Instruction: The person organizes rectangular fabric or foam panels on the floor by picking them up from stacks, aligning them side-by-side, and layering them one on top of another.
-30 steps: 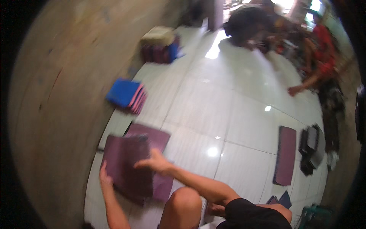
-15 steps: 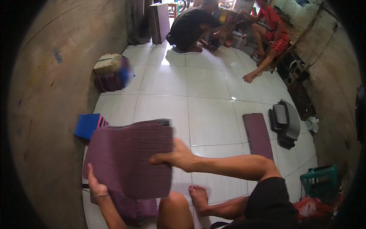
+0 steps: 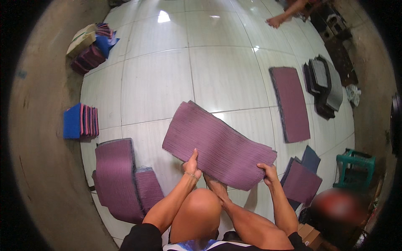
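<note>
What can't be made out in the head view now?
All in the head view:
Left hand and right hand: most fingers hidden beneath the purple sheet.
Red item: blurred, kind unclear.
Co-worker's leg: body above it cut off by the top edge.

Matt, finely ribbed purple sheets point(image 3: 220, 147), seemingly of cloth or foam, with rough, fuzzy grey edges; the stacked blue sheets point(image 3: 72, 122) are likewise matt. Floor tiles point(image 3: 157, 79) are smooth and glossy, whereas the wall point(image 3: 39, 138) is dull and stained. The green stool point(image 3: 356, 167) appears of smooth plastic, the box point(image 3: 309, 234) of matt cardboard.
</note>
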{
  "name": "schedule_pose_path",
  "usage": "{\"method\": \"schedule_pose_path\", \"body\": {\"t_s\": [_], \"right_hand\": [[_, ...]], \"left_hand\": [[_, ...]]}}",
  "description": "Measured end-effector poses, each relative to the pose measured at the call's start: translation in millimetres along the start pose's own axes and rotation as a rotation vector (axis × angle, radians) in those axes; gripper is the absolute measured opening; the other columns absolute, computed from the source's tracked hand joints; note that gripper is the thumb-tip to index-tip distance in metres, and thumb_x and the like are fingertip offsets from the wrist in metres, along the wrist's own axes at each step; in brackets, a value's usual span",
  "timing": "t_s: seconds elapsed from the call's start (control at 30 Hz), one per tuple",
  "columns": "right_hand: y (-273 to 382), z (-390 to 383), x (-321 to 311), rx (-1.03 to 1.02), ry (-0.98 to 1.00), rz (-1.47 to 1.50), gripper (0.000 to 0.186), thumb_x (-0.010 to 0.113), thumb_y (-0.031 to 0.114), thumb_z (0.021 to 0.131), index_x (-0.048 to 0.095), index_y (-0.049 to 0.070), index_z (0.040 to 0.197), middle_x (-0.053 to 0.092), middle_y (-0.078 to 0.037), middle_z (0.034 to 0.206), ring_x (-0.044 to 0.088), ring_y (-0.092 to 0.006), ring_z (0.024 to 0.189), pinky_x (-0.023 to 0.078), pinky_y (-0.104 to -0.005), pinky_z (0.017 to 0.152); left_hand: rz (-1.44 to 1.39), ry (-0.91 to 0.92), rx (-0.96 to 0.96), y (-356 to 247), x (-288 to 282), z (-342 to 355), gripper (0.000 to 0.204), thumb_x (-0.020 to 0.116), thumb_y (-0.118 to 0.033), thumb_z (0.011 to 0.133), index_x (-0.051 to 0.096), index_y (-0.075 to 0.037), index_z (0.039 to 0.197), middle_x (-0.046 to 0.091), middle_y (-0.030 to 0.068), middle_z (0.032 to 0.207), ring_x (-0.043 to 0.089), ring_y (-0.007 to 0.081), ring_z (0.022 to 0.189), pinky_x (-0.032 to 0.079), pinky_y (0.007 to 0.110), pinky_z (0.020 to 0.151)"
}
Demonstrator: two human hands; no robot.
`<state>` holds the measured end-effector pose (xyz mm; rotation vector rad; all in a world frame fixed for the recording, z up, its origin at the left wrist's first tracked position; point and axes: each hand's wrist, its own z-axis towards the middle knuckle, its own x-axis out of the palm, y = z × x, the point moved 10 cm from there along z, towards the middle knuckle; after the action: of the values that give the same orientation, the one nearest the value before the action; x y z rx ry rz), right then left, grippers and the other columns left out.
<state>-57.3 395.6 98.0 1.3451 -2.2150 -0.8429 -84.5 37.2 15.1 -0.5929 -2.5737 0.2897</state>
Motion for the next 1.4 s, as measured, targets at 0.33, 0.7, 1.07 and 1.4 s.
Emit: {"method": "schedule_pose_path", "body": {"t_s": [0.33,0.7,1.07,1.4], "right_hand": [[-9,23,-58,0.129,-0.116,-0.011,0.044,0.075,0.003,0.071,0.060,-0.008,0.111,0.067,-0.014,0.100,0.065,-0.0258,0.089,0.052,-0.0387,0.083],[-58,86,-185,0.312,-0.198,-0.137,0.032,0.081,0.011,0.072,0.064,0.000,0.097,0.061,-0.006,0.078,0.052,-0.0123,0.060,0.037,-0.0300,0.046],[-23,43,-147,0.215,-0.153,-0.101,0.049,0.075,0.033,0.078,0.061,0.000,0.112,0.064,-0.014,0.106,0.061,-0.0168,0.071,0.046,-0.0293,0.049],[13,75,-162,0.057,-0.186,0.037,0.045,0.053,0.035,0.095,0.054,0.006,0.130,0.055,-0.010,0.131,0.051,-0.0262,0.119,0.038,-0.0444,0.104]], "left_hand": [[-0.124,0.265,-0.140,-28,-7,-2,0.057,0.059,-0.039,0.092,0.044,-0.007,0.137,0.049,0.0097,0.138,0.044,0.0292,0.126,0.033,0.049,0.109],[0.038,0.815,-0.495,-27,48,23,0.100,0.041,-0.076,0.084,0.032,0.004,0.143,0.047,0.0213,0.140,0.046,0.0305,0.128,0.034,0.044,0.108],[0.868,0.669,-0.241,-67,144,60,0.055,0.043,-0.049,0.098,0.050,-0.007,0.133,0.057,0.0115,0.129,0.054,0.0260,0.118,0.043,0.042,0.100],[1.314,0.776,-0.268,-62,237,101,0.076,0.032,-0.068,0.094,0.066,-0.003,0.113,0.068,0.0095,0.104,0.063,0.0202,0.090,0.050,0.035,0.084]]}}
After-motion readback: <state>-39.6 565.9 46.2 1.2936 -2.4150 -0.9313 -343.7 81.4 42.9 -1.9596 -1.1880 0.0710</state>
